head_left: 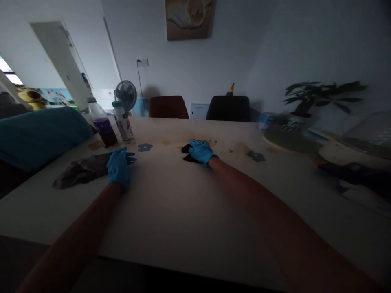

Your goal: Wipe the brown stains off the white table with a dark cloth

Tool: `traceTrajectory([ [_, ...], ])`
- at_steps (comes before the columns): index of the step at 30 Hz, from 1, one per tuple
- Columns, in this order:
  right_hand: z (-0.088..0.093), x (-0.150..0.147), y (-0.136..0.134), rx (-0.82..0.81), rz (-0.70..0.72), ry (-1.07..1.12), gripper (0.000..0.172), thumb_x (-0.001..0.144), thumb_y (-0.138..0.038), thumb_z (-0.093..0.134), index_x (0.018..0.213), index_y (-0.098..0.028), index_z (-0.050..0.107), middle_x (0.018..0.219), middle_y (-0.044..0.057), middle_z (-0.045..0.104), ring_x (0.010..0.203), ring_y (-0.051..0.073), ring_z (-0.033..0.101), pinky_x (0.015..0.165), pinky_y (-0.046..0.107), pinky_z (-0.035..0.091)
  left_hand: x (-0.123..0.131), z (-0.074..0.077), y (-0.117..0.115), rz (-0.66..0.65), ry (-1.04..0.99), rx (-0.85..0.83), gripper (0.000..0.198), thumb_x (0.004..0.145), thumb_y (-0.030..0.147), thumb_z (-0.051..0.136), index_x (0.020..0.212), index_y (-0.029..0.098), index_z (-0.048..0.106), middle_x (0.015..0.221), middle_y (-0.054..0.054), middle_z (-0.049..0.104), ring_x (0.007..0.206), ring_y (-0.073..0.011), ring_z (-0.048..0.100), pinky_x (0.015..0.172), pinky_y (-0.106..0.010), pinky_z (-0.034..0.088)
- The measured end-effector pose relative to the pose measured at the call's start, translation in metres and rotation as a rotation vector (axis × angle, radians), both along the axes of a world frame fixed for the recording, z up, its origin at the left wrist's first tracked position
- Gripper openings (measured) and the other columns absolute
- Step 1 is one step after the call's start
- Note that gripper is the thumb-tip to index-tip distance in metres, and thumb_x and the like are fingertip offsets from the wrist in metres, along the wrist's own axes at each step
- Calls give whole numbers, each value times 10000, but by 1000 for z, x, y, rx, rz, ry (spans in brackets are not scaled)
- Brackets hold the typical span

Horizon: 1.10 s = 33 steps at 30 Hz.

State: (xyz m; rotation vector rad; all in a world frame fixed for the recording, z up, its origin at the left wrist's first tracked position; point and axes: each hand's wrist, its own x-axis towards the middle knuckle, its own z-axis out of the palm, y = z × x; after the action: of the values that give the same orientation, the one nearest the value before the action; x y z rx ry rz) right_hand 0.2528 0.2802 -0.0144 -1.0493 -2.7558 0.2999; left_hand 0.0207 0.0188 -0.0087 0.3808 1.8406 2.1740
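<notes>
A white table with flower prints and brownish smudges lies before me. My right hand, in a blue glove, presses a black cloth against the middle of the tabletop, fingers over it. My left hand, also gloved in blue, rests on the table at the left with its fingers apart. Beside and partly under it lies a crumpled grey cloth. Behind the left hand stand a clear bottle with purple liquid and a white bottle with a green cap.
A fan stands behind the bottles. Two chairs are beyond the far edge, and a teal-covered seat is at left. A potted plant on a green mat and blurred dark items stand at right.
</notes>
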Motion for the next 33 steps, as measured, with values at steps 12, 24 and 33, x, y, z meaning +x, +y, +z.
traceTrajectory([
  [12, 17, 83, -11, -156, -159, 287, 588, 1268, -372, 379, 1643, -135, 764, 1556, 199, 848, 1406, 376, 841, 1206, 527, 702, -2, -2, 4, -34, 23, -29, 238, 1061, 135, 539, 1195, 154, 734, 958, -56, 766, 763, -194, 719, 855, -333, 622],
  [24, 54, 115, 25, -64, -146, 177, 400, 1150, -284, 645, 1388, -152, 939, 1376, 197, 912, 1534, 412, 773, 1456, 614, 497, -3, -6, 2, -28, 45, -21, 144, 1029, 154, 551, 1081, 175, 683, 966, -66, 761, 776, -203, 723, 832, -328, 610],
  [33, -8, 115, -43, 84, 151, -87, 683, 1260, -554, 508, 1882, -279, 578, 1963, 119, 496, 1872, 470, 352, 1506, 824, 263, -9, -5, -1, -82, 47, -118, 341, 975, 151, 553, 1257, 155, 745, 1018, -69, 808, 785, -185, 750, 776, -267, 613],
])
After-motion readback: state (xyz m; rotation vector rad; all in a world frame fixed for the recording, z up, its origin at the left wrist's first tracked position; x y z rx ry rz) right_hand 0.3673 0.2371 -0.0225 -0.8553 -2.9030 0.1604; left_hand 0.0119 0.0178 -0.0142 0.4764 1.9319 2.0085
